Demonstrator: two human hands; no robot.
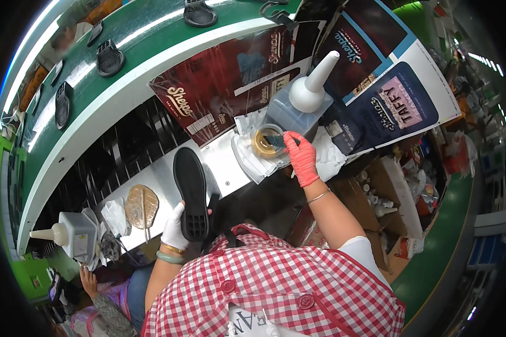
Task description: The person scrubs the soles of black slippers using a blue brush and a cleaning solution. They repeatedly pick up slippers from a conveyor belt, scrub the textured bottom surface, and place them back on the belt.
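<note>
My left hand (175, 229), in a white glove, grips a black shoe sole (189, 171) near its heel end. The sole is held roughly upright in front of the metal ledge, and part of my fingers is hidden behind it. My right hand (301, 160), in a coral-pink glove, is closed on a dark brush (276, 140). Its tip reaches into a small round cup (258, 149) of yellowish liquid. Directly behind the cup stands a large clear bottle (292, 110) with a white cone nozzle. White cloths (243, 145) lie under and around the cup.
Beyond the ledge curves a green conveyor (146, 35) bearing several black soles (110, 58). Printed cardboard panels (208, 90) stand behind the bottle. An open carton (376, 194) is at the right. A round brown pad (141, 206), another bottle (77, 235) and a co-worker's hand (88, 281) are leftward.
</note>
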